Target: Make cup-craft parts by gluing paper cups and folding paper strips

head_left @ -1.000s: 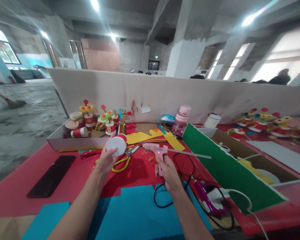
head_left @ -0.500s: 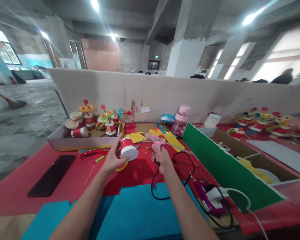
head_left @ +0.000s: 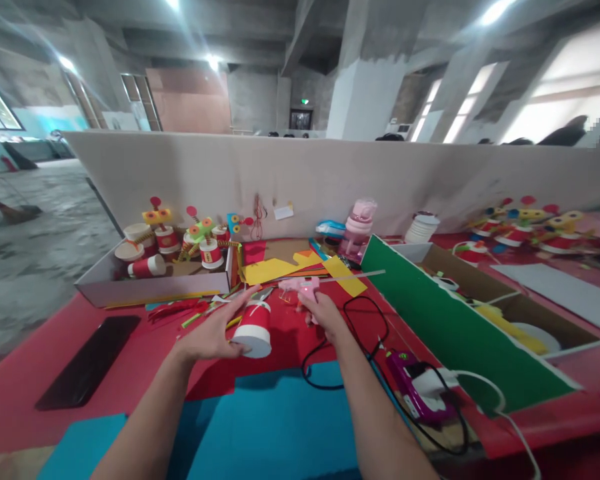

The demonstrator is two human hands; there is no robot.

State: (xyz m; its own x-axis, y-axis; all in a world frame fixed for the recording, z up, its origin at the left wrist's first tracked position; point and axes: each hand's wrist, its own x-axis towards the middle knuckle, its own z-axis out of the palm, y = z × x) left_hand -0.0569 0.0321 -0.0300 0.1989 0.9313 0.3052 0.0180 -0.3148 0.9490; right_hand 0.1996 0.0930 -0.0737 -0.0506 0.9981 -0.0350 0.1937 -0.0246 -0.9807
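Observation:
My left hand (head_left: pixel 213 335) is closed round the left side of a red and white paper cup (head_left: pixel 255 325), its thumb at the cup's lower edge. The cup tilts with its round white end toward me, above the red table cover. In my right hand (head_left: pixel 324 315) is a pink hot glue gun (head_left: pixel 296 285), fingers wrapped round its handle. Its nozzle points left, above and just right of the cup, apart from it. A translucent glue stick (head_left: pixel 360 275) sticks out of its back. Scissors (head_left: pixel 264 295) lie behind the cup.
A white box (head_left: pixel 155 288) with cup figures stands left, a green-sided box (head_left: pixel 450 320) right. A black cable (head_left: pixel 387 320) loops near a purple power unit (head_left: pixel 414 387). A black phone (head_left: pixel 90 360), blue sheets (head_left: pixel 275 427) and yellow paper (head_left: pixel 267 270) lie about.
My left hand has brought the cup lower and closer to me. The glue gun has turned more level, its glue stick now showing plainly. The view has shifted slightly.

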